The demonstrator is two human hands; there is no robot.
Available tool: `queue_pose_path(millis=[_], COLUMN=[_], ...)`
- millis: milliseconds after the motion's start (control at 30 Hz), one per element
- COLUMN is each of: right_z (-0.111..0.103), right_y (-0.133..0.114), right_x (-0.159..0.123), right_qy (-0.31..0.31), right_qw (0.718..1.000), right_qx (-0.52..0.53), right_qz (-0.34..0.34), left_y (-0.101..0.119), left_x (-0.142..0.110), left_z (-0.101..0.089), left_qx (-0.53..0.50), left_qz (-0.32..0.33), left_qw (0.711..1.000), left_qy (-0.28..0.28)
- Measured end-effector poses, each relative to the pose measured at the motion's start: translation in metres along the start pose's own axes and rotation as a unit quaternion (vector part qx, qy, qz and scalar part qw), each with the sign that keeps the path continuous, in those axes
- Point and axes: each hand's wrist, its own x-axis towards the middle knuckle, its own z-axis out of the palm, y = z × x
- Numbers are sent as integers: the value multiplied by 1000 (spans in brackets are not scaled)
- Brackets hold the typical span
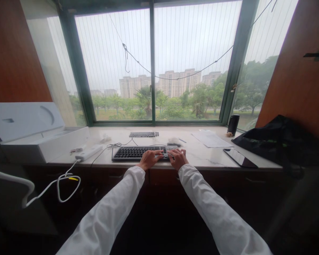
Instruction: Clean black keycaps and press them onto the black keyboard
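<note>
A black keyboard (133, 153) lies near the front edge of the counter, and its right end looks paler than the rest. My left hand (150, 159) rests on the keyboard right of its middle, with thumb and fingers bent together over the keys and front edge. Close beside it, my right hand (178, 158) bends its fingers at the keyboard's right end. Its fingertips are drawn together, and whatever is between them is too small to make out. Behind the keyboard lies a strip of dark keycaps (144, 134). A small dark object (173, 144) lies just beyond my right hand.
An opened white box (66, 141) stands at the left, near a white power strip (89, 152) with its cord hanging down. Papers (211, 138), a phone (240, 158), a black cylinder (233, 124) and a black bag (279, 141) are on the right. A window rises behind the counter (117, 132).
</note>
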Motion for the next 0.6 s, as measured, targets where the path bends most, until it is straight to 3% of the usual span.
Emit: queue_pose_path(millis=[267,600], right_z=[3,3], right_y=[0,0], right_x=[1,2], right_qy=[-3,-15], right_qw=[1000,1000], right_qx=[14,21], right_qz=[-17,-14], left_y=[6,8], left_x=[22,11], left_z=[0,10], left_qx=[22,72], left_qz=[10,25], left_qw=[998,997], left_qy=[-50,-21])
